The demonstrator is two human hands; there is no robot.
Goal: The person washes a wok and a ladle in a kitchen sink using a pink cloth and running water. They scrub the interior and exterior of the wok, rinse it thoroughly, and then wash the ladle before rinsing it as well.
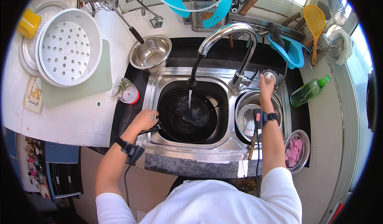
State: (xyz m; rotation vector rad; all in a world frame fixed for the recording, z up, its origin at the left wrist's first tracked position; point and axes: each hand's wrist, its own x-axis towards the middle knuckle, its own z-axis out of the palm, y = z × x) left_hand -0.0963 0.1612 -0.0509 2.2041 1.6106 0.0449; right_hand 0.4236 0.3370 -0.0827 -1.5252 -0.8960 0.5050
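Note:
A black wok (187,116) lies in the left basin of the steel sink, and water runs into it from the chrome faucet (227,29). Beside the sink's left rim, my left hand (145,120) is at the wok's handle (151,130); whether its fingers close on it cannot be told. My right hand (267,86) is at the back right corner of the sink, its fingers on the pale knob of a round scrubber (273,74). Just below that hand, a steel pot (247,116) stands in the right basin.
A steel bowl (151,53) sits behind the sink's left corner. To the right are a green detergent bottle (308,92) and a bowl with pink cloth (294,150). A glass with sprigs (128,93) stands at left. A wooden-handled tool (252,147) crosses the front rim.

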